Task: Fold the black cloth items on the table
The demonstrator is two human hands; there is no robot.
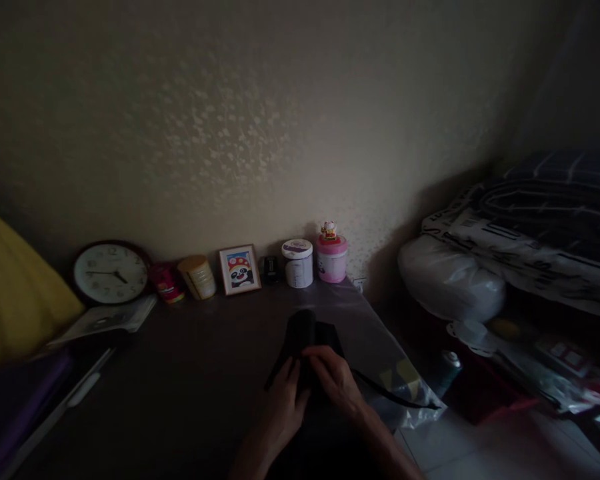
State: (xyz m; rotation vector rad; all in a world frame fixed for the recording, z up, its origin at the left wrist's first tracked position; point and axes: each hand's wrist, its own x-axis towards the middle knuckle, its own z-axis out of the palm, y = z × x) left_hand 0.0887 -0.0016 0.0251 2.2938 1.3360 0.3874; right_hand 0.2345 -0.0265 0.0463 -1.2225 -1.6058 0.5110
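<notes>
A black item (pixel 301 328) that looks like cloth lies at the right part of the dark table, with a rounded, roll-like top. Its exact kind is too dark to make out. From its right side a thin black strap (pixel 395 395) runs toward the table's corner. My left hand (pixel 287 403) is closed on the item's near left part, fingers bent. Against its near right part, my right hand (pixel 336 379) pinches the black material with thumb and fingertips. The two hands are close together, and they hide the item's lower part.
Along the wall stand a round clock (pixel 111 273), a red can (pixel 167 283), a yellow container (pixel 198 277), a panda picture frame (pixel 239 269), a white tub (pixel 298 264) and a pink tub (pixel 331 260). A spray can (pixel 449 369) and bagged bedding (pixel 453 277) are to the right.
</notes>
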